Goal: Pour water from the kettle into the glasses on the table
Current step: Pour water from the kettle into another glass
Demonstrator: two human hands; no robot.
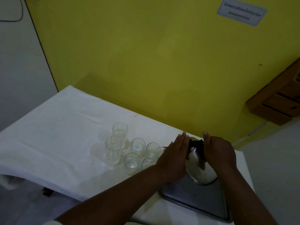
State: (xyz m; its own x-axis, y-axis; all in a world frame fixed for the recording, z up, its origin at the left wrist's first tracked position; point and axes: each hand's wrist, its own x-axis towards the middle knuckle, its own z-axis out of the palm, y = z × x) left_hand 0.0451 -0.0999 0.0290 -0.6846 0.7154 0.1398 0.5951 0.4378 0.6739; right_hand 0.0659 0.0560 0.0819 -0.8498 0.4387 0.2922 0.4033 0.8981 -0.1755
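Observation:
A shiny steel kettle (200, 169) with a black lid top is tilted to the left over a metal tray (199, 200), its spout reaching a small glass (153, 149). My left hand (176, 157) lies flat against the kettle's left side, fingers straight. My right hand (218, 150) grips the kettle's handle at the top right. Two tall glasses (119, 131) (113, 149) stand to the left, and small glasses (138, 145) (131, 162) (148, 162) cluster beside them. Several glasses hold some water.
The table (56, 127) wears a white cloth with faint stains and stands against a yellow wall (146, 54). A wooden shelf (279, 98) juts from the wall at the right. A paper sign (241, 12) hangs high on the wall.

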